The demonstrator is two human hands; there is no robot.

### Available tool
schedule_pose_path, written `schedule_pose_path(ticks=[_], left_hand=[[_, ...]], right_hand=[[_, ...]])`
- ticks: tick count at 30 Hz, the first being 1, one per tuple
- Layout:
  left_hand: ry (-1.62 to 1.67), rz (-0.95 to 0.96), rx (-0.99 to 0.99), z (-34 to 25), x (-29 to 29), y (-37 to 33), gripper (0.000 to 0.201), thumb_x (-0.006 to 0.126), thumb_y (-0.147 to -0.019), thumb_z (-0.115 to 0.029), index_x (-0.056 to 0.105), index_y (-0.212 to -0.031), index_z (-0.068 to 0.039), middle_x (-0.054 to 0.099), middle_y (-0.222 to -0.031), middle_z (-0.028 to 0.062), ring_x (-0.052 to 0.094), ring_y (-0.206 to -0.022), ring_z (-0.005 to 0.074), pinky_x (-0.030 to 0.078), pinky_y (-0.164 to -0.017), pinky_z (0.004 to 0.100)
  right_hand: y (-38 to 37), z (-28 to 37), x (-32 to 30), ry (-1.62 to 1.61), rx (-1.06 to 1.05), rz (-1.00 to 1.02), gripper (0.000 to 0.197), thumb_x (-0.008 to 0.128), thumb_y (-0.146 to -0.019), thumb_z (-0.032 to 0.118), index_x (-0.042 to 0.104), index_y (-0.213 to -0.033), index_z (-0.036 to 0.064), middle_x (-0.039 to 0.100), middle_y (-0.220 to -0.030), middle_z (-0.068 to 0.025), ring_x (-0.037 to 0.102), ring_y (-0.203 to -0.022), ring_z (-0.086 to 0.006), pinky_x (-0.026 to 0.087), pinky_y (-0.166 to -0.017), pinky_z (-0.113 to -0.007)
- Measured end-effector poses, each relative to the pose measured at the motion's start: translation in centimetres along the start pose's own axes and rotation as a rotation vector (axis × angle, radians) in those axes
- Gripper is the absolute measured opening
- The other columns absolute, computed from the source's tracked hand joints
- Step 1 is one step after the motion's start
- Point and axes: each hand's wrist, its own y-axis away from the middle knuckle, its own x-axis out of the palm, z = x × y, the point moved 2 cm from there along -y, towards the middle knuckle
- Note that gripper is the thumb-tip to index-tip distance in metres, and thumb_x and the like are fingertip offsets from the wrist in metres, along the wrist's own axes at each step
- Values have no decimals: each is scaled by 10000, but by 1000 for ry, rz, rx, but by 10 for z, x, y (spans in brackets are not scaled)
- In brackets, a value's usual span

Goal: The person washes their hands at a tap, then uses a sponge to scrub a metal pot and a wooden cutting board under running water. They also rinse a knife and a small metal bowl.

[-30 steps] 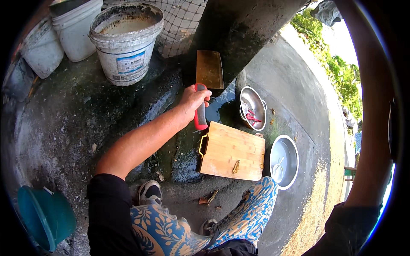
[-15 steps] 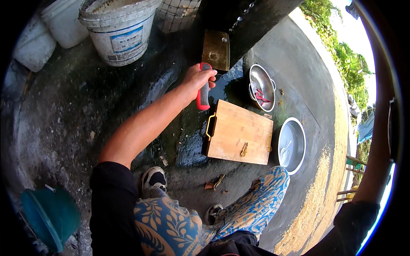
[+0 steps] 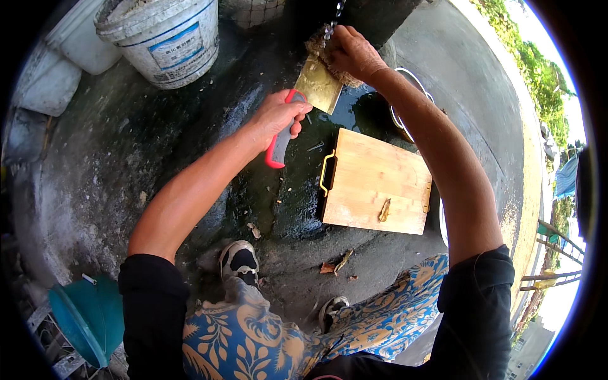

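My left hand (image 3: 278,119) is closed around the red and grey handle of a cleaver, its broad blade (image 3: 318,87) wet and tilted. In my right hand (image 3: 356,54) is a tan fibrous scrubber, like a loofah (image 3: 346,78), pressed against the blade's far end. A thin stream of water (image 3: 330,25) falls beside my right hand. Nearer to me, a wooden cutting board (image 3: 370,171) with a yellow handle lies on the wet ground, a brown curled leaf-like scrap (image 3: 385,210) on it. My right forearm largely hides a metal pan (image 3: 398,120).
White buckets, one with a blue label (image 3: 158,57), stand at the far left. A teal bucket (image 3: 95,316) is at the near left. Dry scraps (image 3: 335,266) lie by my shoes. A basin rim (image 3: 443,225) peeks past my right arm. Grain (image 3: 510,221) covers ground at right.
My right hand has come in from the right edge and now holds the scrubber on the blade. My left hand and the cleaver have moved left and turned. The view has shifted slightly.
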Motion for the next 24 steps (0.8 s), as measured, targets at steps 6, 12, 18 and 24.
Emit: schedule_pose_path(ticks=[6, 12, 18, 24], left_hand=[[-55, -2, -13, 14, -20, 10, 181, 612, -786, -159, 448, -818, -90, 444, -621, -14, 408, -409, 62, 340, -396, 231], [296, 99, -15, 21, -22, 7, 240, 607, -812, -298, 427, -782, -144, 417, -629, -30, 391, -447, 59, 333, -444, 218], [473, 139, 112, 19, -1, -23, 288, 550, -834, -418, 480, -869, -140, 465, -698, -17, 454, -552, 98, 384, -527, 252], [482, 58, 166, 9, -26, -48, 349, 537, -834, -433, 515, -991, -122, 549, -841, 6, 535, -668, 129, 446, -600, 297]], right_hand=[[7, -61, 13, 2, 230, -111, 306, 620, -714, 163, 501, -987, 94, 553, -956, -136, 558, -901, -309, 458, -745, -393], [51, -58, 60, -1486, 875, -392, 288, 598, -781, 76, 462, -1029, 21, 574, -943, -108, 592, -836, -208, 507, -726, -359], [32, 22, 78, -1954, 639, 43, 193, 503, -841, 89, 484, -1022, 24, 568, -911, -101, 591, -831, -201, 510, -746, -351], [59, 41, 30, -1554, 594, 260, 250, 564, -795, 105, 502, -1025, 28, 581, -899, -87, 598, -814, -172, 503, -753, -316]])
